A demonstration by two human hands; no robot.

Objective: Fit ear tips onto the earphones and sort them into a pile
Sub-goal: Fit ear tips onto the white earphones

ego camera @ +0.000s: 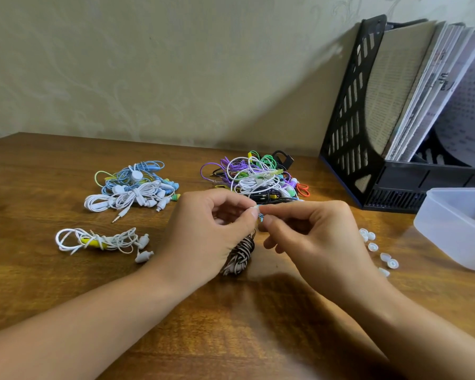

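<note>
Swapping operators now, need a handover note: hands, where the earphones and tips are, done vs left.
Left hand and right hand both pinch a small ear tip between them, above a striped coiled earphone.
Loose ear tips lie right of the hands, beside the plastic tub.
Likely done: white-blue pile and one white set, left.
Likely left: mixed-colour pile behind the hands.
</note>
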